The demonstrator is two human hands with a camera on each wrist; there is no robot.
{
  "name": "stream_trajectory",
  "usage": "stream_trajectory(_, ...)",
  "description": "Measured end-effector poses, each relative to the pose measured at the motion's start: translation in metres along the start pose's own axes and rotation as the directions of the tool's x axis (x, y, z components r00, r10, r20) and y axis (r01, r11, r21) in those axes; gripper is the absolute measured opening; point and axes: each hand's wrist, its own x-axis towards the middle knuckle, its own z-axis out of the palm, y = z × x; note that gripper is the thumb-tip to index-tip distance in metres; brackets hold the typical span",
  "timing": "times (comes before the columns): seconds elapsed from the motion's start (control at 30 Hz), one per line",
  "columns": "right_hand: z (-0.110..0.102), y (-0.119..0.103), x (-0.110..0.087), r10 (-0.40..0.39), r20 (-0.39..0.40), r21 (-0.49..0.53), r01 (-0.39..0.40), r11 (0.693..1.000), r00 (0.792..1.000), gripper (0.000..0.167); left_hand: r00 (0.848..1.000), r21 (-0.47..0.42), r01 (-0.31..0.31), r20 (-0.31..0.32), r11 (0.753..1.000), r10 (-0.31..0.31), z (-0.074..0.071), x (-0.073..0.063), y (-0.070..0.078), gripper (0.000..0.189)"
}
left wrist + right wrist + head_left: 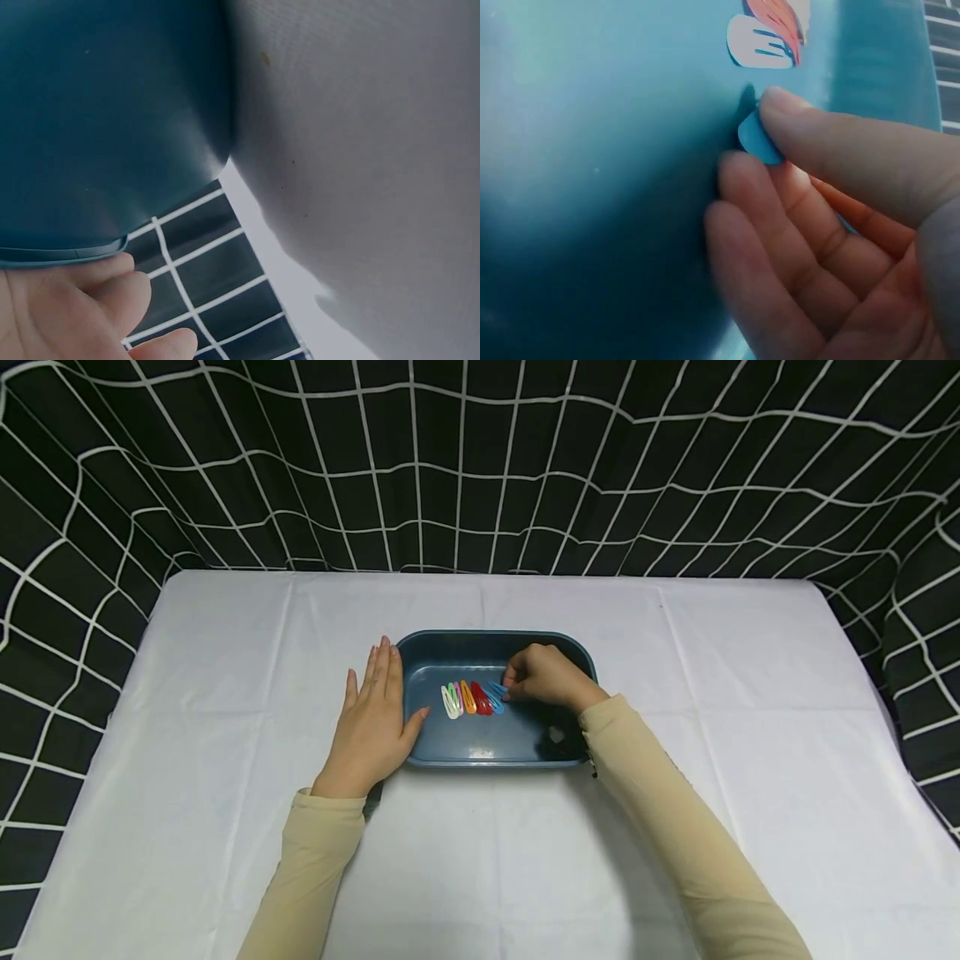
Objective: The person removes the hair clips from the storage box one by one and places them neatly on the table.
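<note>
A blue hair clip (759, 141) is pinched between the thumb and fingers of my right hand (551, 678), which reaches into the blue tray (495, 762) from the right. Just left of those fingertips, a row of snap hair clips lies on the tray floor: white (450, 702), green, pink, orange (468, 697), red (482, 699) and another blue one (495, 702). My left hand (369, 727) rests with straight fingers along the tray's left rim, its thumb over the inside edge. In the left wrist view its fingertips (127, 296) touch the tray's outer side.
A white cloth (225, 710) covers the table under the tray. Black cloth with white netting (480, 468) rises behind the far edge and along both sides.
</note>
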Motion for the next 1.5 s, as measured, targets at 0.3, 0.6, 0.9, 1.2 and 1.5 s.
stream_trajectory(0.3, -0.003, 0.002, 0.000, 0.065, 0.004, 0.067, -0.065, 0.996, 0.998, 0.005, 1.000, -0.002, 0.005, -0.007, 1.000, -0.005, 0.000, 0.000, 0.000, 0.079)
stream_trajectory(0.6, -0.005, 0.004, -0.003, 0.071, -0.003, 0.096, -0.070, 0.993, 0.997, 0.010, 1.000, -0.013, 0.011, -0.021, 1.000, -0.011, 0.000, -0.001, 0.000, 0.078)
stream_trajectory(0.9, -0.008, 0.007, -0.007, 0.058, -0.031, 0.235, -0.049, 0.971, 0.998, 0.010, 0.999, -0.002, 0.016, -0.047, 1.000, -0.016, 0.002, -0.001, 0.000, 0.077)
stream_trajectory(1.2, -0.018, 0.004, -0.013, 0.038, -0.073, 0.342, -0.011, 0.940, 0.997, 0.013, 0.998, 0.015, 0.005, -0.069, 1.000, -0.004, 0.002, 0.001, -0.001, 0.076)
stream_trajectory(1.5, -0.029, 0.005, -0.026, 0.052, -0.142, 0.441, 0.017, 0.897, 0.988, 0.012, 0.999, 0.014, 0.019, -0.029, 1.000, -0.019, -0.001, -0.001, -0.002, 0.063)
